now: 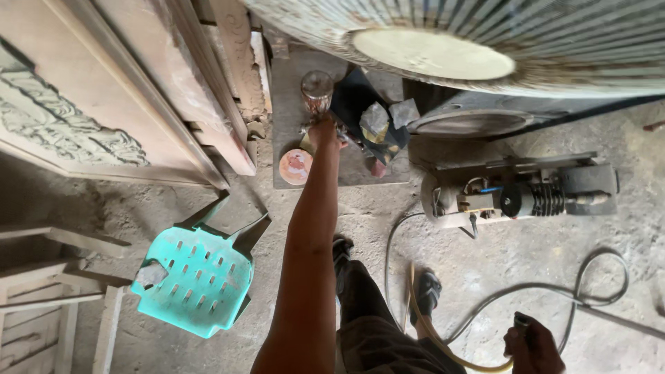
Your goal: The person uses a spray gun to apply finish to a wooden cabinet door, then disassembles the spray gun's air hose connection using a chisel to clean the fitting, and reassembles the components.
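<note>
Head view: left hand (324, 131) is stretched out far ahead, fingers wrapped around the body of a spray gun (317, 104), just under its glass cup. Gun sits upright on a grey slab (287, 83), which I'll use as the landmark. Right hand (530, 346) is low by the hip, well clear of the slab, fist clamped on the dark end fitting of a yellow hose (433, 332).

On the slab beside the gun: round orange lid (296, 167), crumpled foil-like scraps (377, 121). Right of the slab: air compressor (519, 197) on the concrete, black hose (596, 277) looping off it. Left of the slab: carved wooden panels (76, 131); nearer the person, a tipped turquoise plastic chair (197, 277).

Step, as I read it: picking up the gun while holding the air line. Next move likely needs the gun lifted straight so the cup doesn't spill, then brought to the hose fitting.
</note>
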